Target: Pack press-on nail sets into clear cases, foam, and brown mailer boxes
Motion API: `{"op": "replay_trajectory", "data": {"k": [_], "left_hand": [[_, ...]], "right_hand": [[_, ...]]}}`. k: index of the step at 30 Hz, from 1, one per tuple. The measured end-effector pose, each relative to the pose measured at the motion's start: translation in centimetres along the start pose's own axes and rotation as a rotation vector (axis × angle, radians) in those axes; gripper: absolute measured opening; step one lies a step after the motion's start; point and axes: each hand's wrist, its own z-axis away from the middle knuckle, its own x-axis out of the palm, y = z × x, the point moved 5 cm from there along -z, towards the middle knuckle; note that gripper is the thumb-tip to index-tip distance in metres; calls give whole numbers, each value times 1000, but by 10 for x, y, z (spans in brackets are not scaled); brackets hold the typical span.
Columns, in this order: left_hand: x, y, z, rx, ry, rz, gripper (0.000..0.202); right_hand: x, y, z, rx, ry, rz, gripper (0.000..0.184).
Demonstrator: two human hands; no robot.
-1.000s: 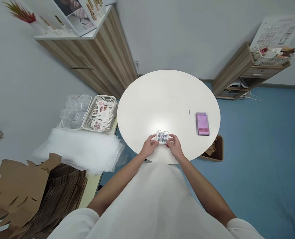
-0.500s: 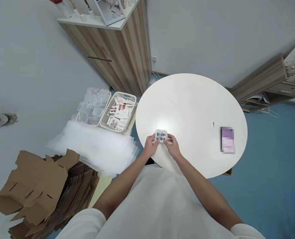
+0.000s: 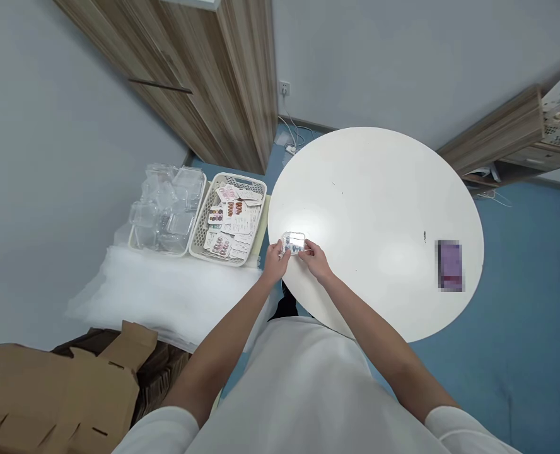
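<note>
A small clear plastic case is held between both my hands over the near left edge of the white round table. Dark, nail-shaped pieces, which look like press-on nails, show through its lid, and glare covers the upper part. My left hand grips the case's left side, thumb at the front corner. At the right side, the fingers of my right hand close on its edge and front corner. The lid looks shut. Fingertips behind the case are partly hidden.
Left of the table stands a white basket of nail cards, beside a bin of clear plastic boxes. White foam sheets and flat brown cardboard boxes lie nearer. A blurred purple object rests on the table's right.
The case and both hands have shifted left relative to the table, toward its edge. Glare now covers part of the lid. My view has moved, so the baskets look closer.
</note>
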Motion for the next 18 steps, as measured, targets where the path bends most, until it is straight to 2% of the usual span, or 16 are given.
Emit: {"op": "replay_trajectory", "data": {"k": [9,18], "left_hand": [[-9,2,-15,17,-49,-22,56],[-10,-3,-19,61,-35,-41,59]], "right_hand": [[12,-10,-12,-46,16,-7,54],[18,-17,-15,-87,-12,54,47]]}}
